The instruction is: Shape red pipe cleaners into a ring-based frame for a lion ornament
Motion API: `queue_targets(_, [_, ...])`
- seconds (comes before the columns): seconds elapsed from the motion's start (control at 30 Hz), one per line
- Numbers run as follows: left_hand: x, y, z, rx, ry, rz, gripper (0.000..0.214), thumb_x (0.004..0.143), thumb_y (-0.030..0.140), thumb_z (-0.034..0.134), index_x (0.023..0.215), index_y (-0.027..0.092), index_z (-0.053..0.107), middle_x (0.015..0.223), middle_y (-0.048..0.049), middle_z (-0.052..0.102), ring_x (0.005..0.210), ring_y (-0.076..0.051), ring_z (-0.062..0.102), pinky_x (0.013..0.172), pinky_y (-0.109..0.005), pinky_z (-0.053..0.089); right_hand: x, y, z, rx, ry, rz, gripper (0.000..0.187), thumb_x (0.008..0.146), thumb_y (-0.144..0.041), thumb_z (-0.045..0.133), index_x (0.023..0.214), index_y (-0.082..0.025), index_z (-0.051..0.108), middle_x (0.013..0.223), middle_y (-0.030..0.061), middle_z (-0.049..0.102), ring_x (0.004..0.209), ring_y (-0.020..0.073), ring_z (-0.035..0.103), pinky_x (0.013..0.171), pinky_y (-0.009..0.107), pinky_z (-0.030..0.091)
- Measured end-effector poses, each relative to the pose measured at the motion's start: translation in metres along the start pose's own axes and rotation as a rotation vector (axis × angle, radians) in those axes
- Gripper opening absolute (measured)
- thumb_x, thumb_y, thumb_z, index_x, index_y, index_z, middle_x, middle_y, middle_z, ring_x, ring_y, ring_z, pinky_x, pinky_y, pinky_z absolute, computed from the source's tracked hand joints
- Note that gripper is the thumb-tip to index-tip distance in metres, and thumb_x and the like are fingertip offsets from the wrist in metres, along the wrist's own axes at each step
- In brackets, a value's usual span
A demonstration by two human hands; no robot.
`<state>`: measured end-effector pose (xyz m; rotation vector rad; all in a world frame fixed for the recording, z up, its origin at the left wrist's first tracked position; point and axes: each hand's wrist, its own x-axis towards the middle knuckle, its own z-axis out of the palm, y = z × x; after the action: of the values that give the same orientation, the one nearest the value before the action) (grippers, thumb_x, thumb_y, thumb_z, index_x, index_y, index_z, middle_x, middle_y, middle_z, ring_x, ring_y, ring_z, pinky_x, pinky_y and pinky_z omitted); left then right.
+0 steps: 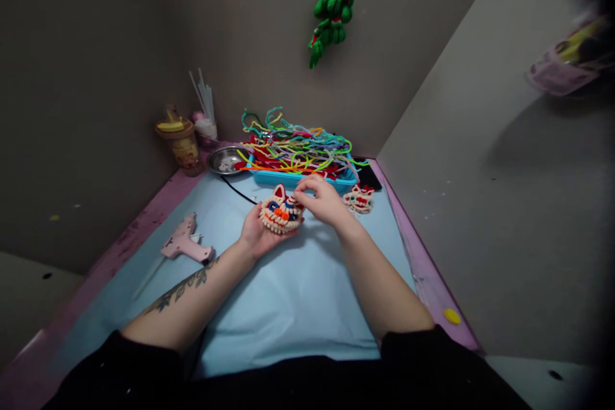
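Note:
My left hand (255,234) cups a small cat-like face made of cream pipe cleaners (281,211), with red ears, blue eyes and an orange nose. My right hand (323,198) rests on its upper right edge, fingers pinched against the ear area. Both hands hover low over the light blue mat (288,295). A second, smaller pipe-cleaner face (359,198) lies on the mat just right of my right hand.
A blue tray (298,177) heaped with coloured pipe cleaners stands behind the hands. A pink glue gun (185,243) lies at the left, a metal dish (225,160), a jar (181,139) and a cup of sticks (205,122) at the back left. A green ornament (332,9) hangs on the wall.

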<state>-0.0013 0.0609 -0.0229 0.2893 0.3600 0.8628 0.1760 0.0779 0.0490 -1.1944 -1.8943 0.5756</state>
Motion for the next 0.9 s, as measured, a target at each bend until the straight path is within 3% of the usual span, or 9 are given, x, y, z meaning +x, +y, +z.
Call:
queue_targets(0.13, [-0.002, 0.006, 0.006, -0.015, 0.018, 0.04, 0.055, 0.092, 0.043, 0.033, 0.137, 0.014, 0.042, 0.124, -0.0185, 0.059, 0.113, -0.037, 0.057, 0.081, -0.049, 0.051, 0.001, 0.006, -0.013, 0.013, 0.131, 0.018, 0.021, 0.082, -0.029, 0.058, 0.098, -0.019, 0.066, 0.105, 0.0076, 0.06, 0.097, 0.0193, 0.057, 0.083, 0.033, 0.045])
queue_targets(0.23, [-0.004, 0.009, 0.009, -0.029, 0.044, 0.068, 0.054, 0.092, 0.043, 0.034, 0.138, 0.015, 0.042, 0.126, -0.0169, 0.058, 0.115, -0.037, 0.056, 0.08, -0.049, 0.053, 0.001, 0.01, -0.02, -0.051, 0.06, 0.032, 0.013, 0.076, -0.024, 0.063, 0.086, -0.019, 0.07, 0.093, 0.0052, 0.062, 0.09, 0.0185, 0.058, 0.082, 0.032, 0.045])
queue_targets(0.37, [-0.005, 0.009, 0.008, -0.023, 0.045, 0.066, 0.054, 0.092, 0.041, 0.034, 0.137, 0.013, 0.042, 0.125, -0.0187, 0.059, 0.114, -0.038, 0.056, 0.079, -0.048, 0.054, 0.001, 0.007, -0.01, -0.077, -0.082, 0.064, 0.007, 0.073, -0.019, 0.067, 0.079, -0.017, 0.07, 0.083, 0.0033, 0.064, 0.081, 0.0163, 0.058, 0.077, 0.03, 0.043])
queue_targets(0.7, [-0.005, 0.008, 0.008, -0.023, 0.034, 0.053, 0.051, 0.093, 0.037, 0.032, 0.137, 0.015, 0.041, 0.12, -0.0176, 0.062, 0.107, -0.033, 0.061, 0.077, -0.045, 0.056, 0.002, 0.009, 0.01, 0.014, -0.066, 0.0, 0.01, 0.072, -0.014, 0.063, 0.062, -0.017, 0.062, 0.073, -0.0001, 0.058, 0.072, 0.0131, 0.054, 0.07, 0.026, 0.041])
queue_targets(0.8, [-0.005, 0.009, 0.008, -0.013, 0.028, 0.069, 0.051, 0.092, 0.038, 0.034, 0.136, 0.015, 0.043, 0.12, -0.0173, 0.062, 0.107, -0.034, 0.061, 0.077, -0.046, 0.055, 0.003, 0.01, 0.009, 0.018, -0.077, 0.035, 0.01, 0.073, -0.016, 0.064, 0.063, -0.017, 0.063, 0.073, 0.0004, 0.059, 0.073, 0.0139, 0.055, 0.071, 0.026, 0.042])
queue_targets(0.87, [-0.005, 0.01, 0.008, 0.004, 0.023, 0.095, 0.051, 0.091, 0.038, 0.035, 0.136, 0.016, 0.043, 0.122, -0.0171, 0.061, 0.106, -0.034, 0.061, 0.077, -0.047, 0.055, 0.003, 0.011, 0.002, 0.005, -0.094, 0.063, 0.004, 0.073, -0.021, 0.067, 0.072, -0.017, 0.068, 0.078, 0.0019, 0.063, 0.077, 0.0154, 0.057, 0.073, 0.028, 0.044])
queue_targets(0.9, [-0.005, 0.009, 0.008, 0.02, 0.022, 0.106, 0.051, 0.091, 0.038, 0.036, 0.136, 0.016, 0.044, 0.123, -0.0172, 0.061, 0.105, -0.033, 0.062, 0.077, -0.047, 0.054, 0.002, 0.01, -0.003, 0.0, -0.084, 0.071, 0.01, 0.073, -0.023, 0.068, 0.08, -0.018, 0.07, 0.084, 0.003, 0.065, 0.081, 0.0163, 0.058, 0.075, 0.029, 0.044])
